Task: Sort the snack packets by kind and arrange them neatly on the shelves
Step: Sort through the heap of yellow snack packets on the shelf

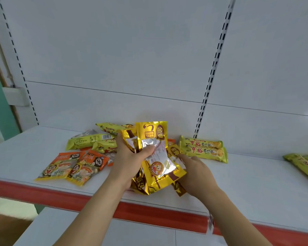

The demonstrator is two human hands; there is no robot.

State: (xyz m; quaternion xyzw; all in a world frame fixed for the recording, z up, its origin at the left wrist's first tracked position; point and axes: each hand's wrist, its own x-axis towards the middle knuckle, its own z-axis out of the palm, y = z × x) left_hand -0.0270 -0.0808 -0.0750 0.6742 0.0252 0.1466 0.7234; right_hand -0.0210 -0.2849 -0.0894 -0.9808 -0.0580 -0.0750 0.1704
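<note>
Gold packets (154, 150) (shiny foil, clear windows) gripped in left hand (130, 163).

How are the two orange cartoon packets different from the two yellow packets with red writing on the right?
The orange cartoon packets are wide, flat pouches showing cartoon faces; the yellow packets with red writing are long, narrow bars with red characters. The orange pair lies near the shelf's front edge, left of the hands; the yellow pair lies nearer the back panel, on the right. Both pairs lie flat, side by side, untouched by either hand.

Bright even light, glare on gold packets (153, 151), wide-angle bending at edges, corners perhaps slightly soft
</note>
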